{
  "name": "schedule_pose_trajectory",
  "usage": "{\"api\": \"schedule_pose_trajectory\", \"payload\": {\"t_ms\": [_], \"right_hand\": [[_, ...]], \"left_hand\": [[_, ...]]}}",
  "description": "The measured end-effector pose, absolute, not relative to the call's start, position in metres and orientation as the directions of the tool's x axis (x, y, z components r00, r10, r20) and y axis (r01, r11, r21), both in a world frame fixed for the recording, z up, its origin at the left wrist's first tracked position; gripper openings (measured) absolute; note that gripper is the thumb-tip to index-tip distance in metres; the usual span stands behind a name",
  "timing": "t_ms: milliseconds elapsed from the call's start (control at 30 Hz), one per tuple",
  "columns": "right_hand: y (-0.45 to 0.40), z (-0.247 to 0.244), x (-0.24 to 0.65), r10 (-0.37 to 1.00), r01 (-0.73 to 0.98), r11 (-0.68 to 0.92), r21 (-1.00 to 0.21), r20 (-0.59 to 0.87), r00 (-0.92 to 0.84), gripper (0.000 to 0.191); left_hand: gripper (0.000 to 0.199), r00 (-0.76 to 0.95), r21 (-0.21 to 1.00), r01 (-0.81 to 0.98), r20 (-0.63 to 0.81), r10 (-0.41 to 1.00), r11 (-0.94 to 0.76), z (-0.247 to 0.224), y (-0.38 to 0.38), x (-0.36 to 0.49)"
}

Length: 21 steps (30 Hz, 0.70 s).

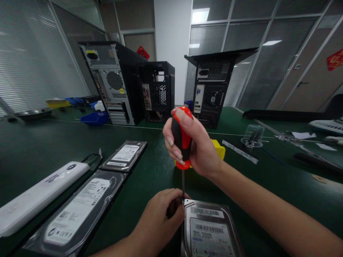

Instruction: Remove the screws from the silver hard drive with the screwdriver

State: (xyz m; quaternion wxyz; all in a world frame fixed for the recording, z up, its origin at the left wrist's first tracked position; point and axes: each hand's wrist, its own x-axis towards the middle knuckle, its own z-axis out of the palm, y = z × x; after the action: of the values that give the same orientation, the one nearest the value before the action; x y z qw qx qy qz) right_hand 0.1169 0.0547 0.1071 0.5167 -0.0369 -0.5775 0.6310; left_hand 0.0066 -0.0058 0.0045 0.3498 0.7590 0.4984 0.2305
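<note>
My right hand [193,139] is wrapped around the red and black handle of a screwdriver [183,182], held upright. Its shaft points down at the near-left corner area of a silver hard drive [211,228] with white labels, which lies flat on the table at the bottom of the view. My left hand [163,217] is curled at that corner, thumb and forefinger closed around the spot where the shaft ends. Those fingers hide the screwdriver's tip, and whatever they pinch cannot be made out. Partly behind my right hand sits a yellow bin [219,150].
Two bagged hard drives [80,210] [124,155] and a white power strip [43,194] lie left on the green table. Black computer cases [128,82] [159,91] [213,89] stand behind, with a blue bin [94,118]. Right are a clear cup [252,135] and a metal strip [239,151].
</note>
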Motion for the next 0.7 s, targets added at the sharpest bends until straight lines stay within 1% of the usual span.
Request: {"api": "schedule_pose_trajectory", "payload": {"t_ms": [100,167,267,400,433,533,600,700], "right_hand": [[0.0542,0.107,0.1171,0.729,-0.59,0.179,-0.788,0.509,-0.458,0.029],[0.0551,0.107,0.117,0.733,-0.593,0.186,-0.784,0.512,-0.447,0.027],[0.058,0.1068,0.1168,0.703,-0.628,0.207,-0.75,0.561,-0.438,0.021],[0.0598,0.1063,0.1166,0.641,-0.653,0.206,-0.729,0.605,-0.473,0.034],[0.0594,0.1063,0.1165,0.641,-0.656,0.207,-0.726,0.607,-0.469,0.033],[0.0577,0.1069,0.1158,0.685,-0.649,0.195,-0.736,0.575,-0.447,0.022],[0.0574,0.1073,0.1154,0.71,-0.635,0.187,-0.749,0.55,-0.439,0.024],[0.0587,0.1073,0.1156,0.712,-0.633,0.195,-0.749,0.552,-0.433,0.025]], "left_hand": [[0.021,0.39,0.763,0.594,0.002,0.921,-0.253,0.0045,-0.0056,0.0065],[0.021,0.39,0.764,0.595,-0.003,0.921,-0.249,0.0052,-0.0059,0.0062],[0.021,0.392,0.765,0.595,-0.008,0.92,-0.247,0.0063,-0.0068,0.0057],[0.022,0.393,0.763,0.595,0.0,0.919,-0.255,0.0071,-0.0073,0.0057],[0.022,0.395,0.762,0.595,0.002,0.919,-0.257,0.0072,-0.0071,0.0059],[0.022,0.401,0.759,0.596,0.001,0.916,-0.261,0.0079,-0.0062,0.0064],[0.022,0.399,0.759,0.599,-0.007,0.917,-0.255,0.0084,-0.0057,0.0067],[0.023,0.395,0.76,0.6,-0.01,0.918,-0.25,0.0087,-0.006,0.0068]]}}
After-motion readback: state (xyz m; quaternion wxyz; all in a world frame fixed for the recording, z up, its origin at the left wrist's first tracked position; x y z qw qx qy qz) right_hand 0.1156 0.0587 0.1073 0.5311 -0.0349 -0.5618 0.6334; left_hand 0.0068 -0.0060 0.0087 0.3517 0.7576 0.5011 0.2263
